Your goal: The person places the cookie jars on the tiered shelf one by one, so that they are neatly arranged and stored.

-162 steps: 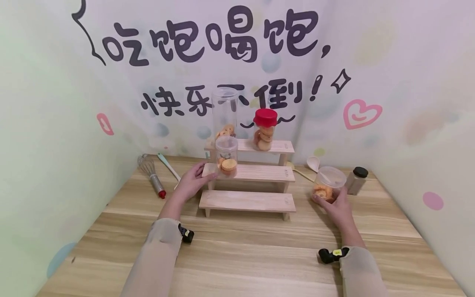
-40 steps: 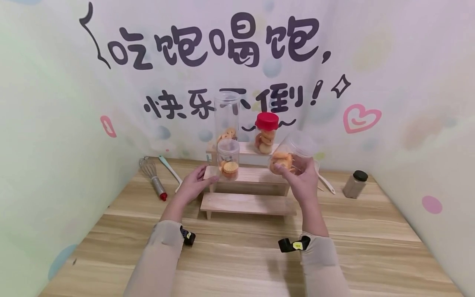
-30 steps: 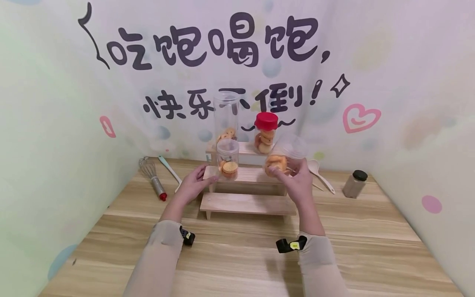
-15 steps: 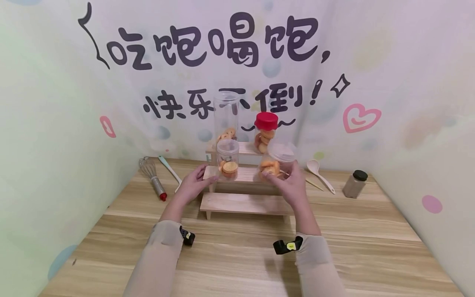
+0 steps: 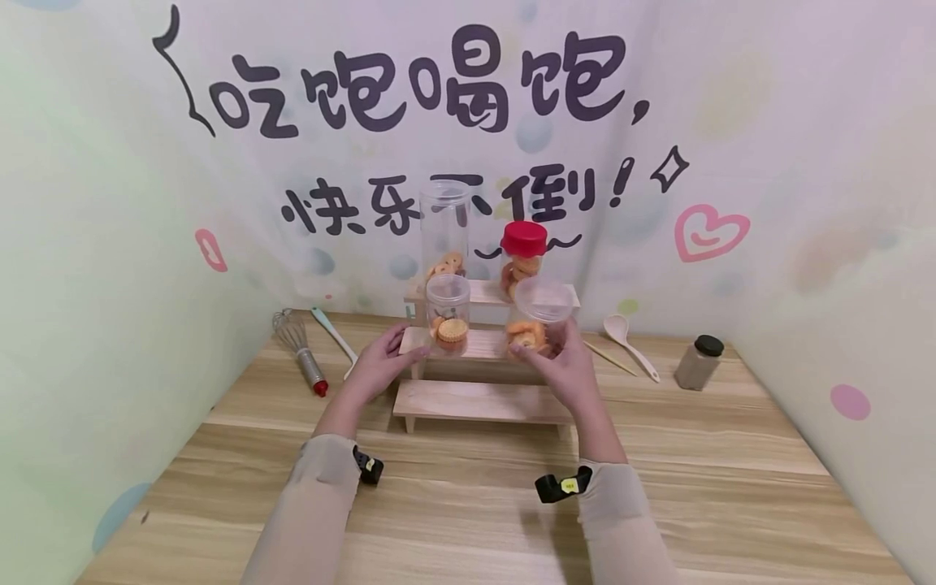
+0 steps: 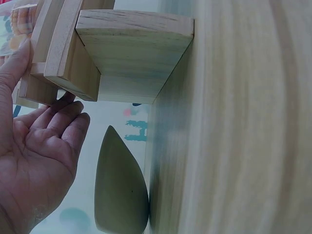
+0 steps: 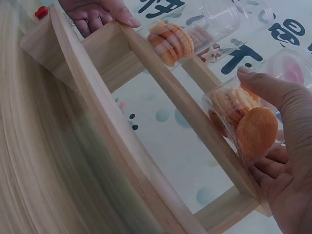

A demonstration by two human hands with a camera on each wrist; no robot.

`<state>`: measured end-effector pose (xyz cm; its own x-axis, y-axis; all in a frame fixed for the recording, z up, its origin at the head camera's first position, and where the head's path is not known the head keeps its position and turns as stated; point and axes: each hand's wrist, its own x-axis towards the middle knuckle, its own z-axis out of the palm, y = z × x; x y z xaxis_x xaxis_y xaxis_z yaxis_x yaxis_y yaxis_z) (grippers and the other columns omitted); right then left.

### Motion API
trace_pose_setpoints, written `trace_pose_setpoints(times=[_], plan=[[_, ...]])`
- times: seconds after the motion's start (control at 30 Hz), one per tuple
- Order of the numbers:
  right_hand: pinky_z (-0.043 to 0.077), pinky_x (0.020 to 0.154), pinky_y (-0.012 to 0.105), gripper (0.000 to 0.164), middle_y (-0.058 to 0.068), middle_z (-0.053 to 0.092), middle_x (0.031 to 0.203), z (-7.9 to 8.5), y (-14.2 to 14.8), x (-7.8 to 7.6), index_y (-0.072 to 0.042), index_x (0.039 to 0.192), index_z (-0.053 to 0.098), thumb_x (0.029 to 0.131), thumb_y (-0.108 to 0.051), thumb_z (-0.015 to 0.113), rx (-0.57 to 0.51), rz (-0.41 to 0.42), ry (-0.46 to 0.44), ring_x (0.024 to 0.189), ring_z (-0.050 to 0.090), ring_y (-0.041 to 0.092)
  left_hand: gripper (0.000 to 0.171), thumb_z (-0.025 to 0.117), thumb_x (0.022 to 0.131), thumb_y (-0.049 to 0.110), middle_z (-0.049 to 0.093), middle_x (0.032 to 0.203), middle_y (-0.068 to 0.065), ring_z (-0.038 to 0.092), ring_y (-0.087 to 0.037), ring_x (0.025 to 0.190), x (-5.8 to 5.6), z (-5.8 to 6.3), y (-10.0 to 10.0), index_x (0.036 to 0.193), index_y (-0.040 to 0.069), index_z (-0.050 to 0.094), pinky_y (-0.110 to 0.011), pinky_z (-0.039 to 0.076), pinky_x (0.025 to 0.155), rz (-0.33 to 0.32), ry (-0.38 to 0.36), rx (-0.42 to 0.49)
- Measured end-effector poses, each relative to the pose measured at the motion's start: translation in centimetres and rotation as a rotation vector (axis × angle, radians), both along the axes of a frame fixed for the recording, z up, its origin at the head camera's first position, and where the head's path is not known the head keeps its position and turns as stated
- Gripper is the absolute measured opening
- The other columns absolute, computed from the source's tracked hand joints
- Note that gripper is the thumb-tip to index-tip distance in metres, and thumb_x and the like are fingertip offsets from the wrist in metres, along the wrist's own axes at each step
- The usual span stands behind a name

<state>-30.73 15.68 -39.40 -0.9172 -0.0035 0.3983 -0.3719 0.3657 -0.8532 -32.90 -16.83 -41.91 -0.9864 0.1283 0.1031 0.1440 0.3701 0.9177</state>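
Note:
A three-step wooden display stand (image 5: pixel 486 400) stands mid-table. My left hand (image 5: pixel 380 360) holds the left end of its middle step, thumb on top and fingers at the end and underside in the left wrist view. My right hand (image 5: pixel 566 370) grips a wide clear cookie jar (image 5: pixel 543 302), upright at the right end of that step. In the right wrist view the jar's base is right at the step's board. A smaller clear jar of round biscuits (image 5: pixel 448 313) stands at the step's left. On the top step are a tall clear jar (image 5: pixel 444 219) and a red-lidded cookie jar (image 5: pixel 524 240).
To the left lie a whisk (image 5: pixel 301 355) and a teal-handled spatula (image 5: pixel 332 331), its blade (image 6: pixel 121 187) upright in the left wrist view. On the right are a white spoon (image 5: pixel 632 347), a thin wooden stick (image 5: pixel 613 358) and a black-lidded jar (image 5: pixel 699 363).
My right hand has brought the wide cookie jar from the table's right side to the middle step, lowering it left and turning it from tilted to upright. The left hand stays put.

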Motion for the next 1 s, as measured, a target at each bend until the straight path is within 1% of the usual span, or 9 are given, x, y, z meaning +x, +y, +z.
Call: trace_pose_setpoints(times=[0.13,0.17,0.4,0.57,0.63,0.7,0.87,0.93,1.0], plan=[[0.052,0.081,0.035,0.068,0.005,0.065,0.119,-0.12,-0.15,-0.29,-0.013,0.126,0.049,0.078,-0.045,0.086,0.03,0.022,0.008,0.101,0.059,0.02,0.095,0.073,0.086,0.058,0.039,0.159,-0.01,0.042,-0.028,0.142,0.03,0.04,-0.02,0.159,0.016,0.029,-0.044,0.039,0.114,0.004,-0.003,-0.003],[0.052,0.083,0.034,0.067,0.004,0.065,0.119,-0.15,-0.19,-0.36,-0.013,0.126,0.05,0.079,-0.044,0.086,0.034,0.031,0.011,0.102,0.059,0.019,0.096,0.073,0.086,0.059,0.038,0.159,-0.01,0.042,-0.028,0.142,0.05,0.05,-0.03,0.16,0.016,0.028,-0.044,0.039,0.114,0.004,-0.003,-0.005],[0.052,0.089,0.04,0.066,0.004,0.064,0.124,-0.28,-0.23,-0.44,-0.016,0.129,0.049,0.081,-0.044,0.085,0.045,0.042,0.005,0.106,0.059,0.02,0.096,0.073,0.086,0.059,0.038,0.159,-0.011,0.041,-0.029,0.142,-0.03,-0.02,-0.07,0.16,0.016,0.028,-0.044,0.039,0.114,0.005,-0.004,-0.006],[0.053,0.093,0.043,0.066,0.003,0.063,0.131,-0.16,-0.16,-0.27,-0.022,0.133,0.051,0.081,-0.049,0.082,0.075,0.035,-0.007,0.11,0.06,0.021,0.095,0.073,0.086,0.058,0.038,0.159,-0.01,0.041,-0.028,0.142,-0.08,-0.04,-0.02,0.159,0.016,0.029,-0.044,0.039,0.114,0.005,-0.007,-0.001],[0.053,0.093,0.043,0.065,0.002,0.062,0.134,-0.15,-0.12,-0.28,-0.025,0.135,0.052,0.082,-0.05,0.081,0.084,0.032,-0.005,0.111,0.061,0.021,0.095,0.073,0.086,0.058,0.038,0.159,-0.01,0.041,-0.028,0.142,-0.08,-0.01,0.03,0.159,0.016,0.029,-0.044,0.039,0.114,0.004,-0.007,0.002],[0.054,0.091,0.042,0.063,0.002,0.063,0.132,-0.16,-0.12,-0.32,-0.028,0.135,0.053,0.083,-0.05,0.081,0.092,0.026,0.002,0.108,0.062,0.021,0.095,0.073,0.086,0.058,0.038,0.159,-0.01,0.041,-0.028,0.142,-0.07,0.02,0.03,0.159,0.016,0.029,-0.044,0.039,0.114,0.003,-0.008,0.002],[0.054,0.081,0.038,0.056,0.006,0.067,0.121,-0.04,0.06,-0.22,-0.025,0.129,0.056,0.085,-0.05,0.079,0.133,0.023,-0.001,0.096,0.06,0.022,0.096,0.073,0.086,0.058,0.037,0.159,-0.011,0.04,-0.028,0.143,-0.02,0.05,-0.01,0.16,0.016,0.028,-0.044,0.038,0.114,0.002,-0.007,-0.002],[0.054,0.081,0.039,0.057,0.007,0.067,0.122,0.07,0.21,-0.13,-0.023,0.131,0.056,0.086,-0.051,0.077,0.151,0.034,-0.018,0.096,0.06,0.023,0.095,0.072,0.087,0.058,0.036,0.16,-0.011,0.04,-0.029,0.143,0.01,0.08,-0.02,0.16,0.016,0.028,-0.044,0.038,0.115,0.002,-0.008,-0.006],[0.055,0.086,0.041,0.061,0.008,0.065,0.128,0.21,0.36,-0.04,-0.023,0.136,0.055,0.087,-0.053,0.075,0.165,0.048,-0.042,0.1,0.06,0.024,0.095,0.072,0.087,0.058,0.034,0.161,-0.012,0.038,-0.03,0.144,0.13,0.17,-0.08,0.16,0.015,0.027,-0.045,0.037,0.115,0.0,-0.004,-0.022]])
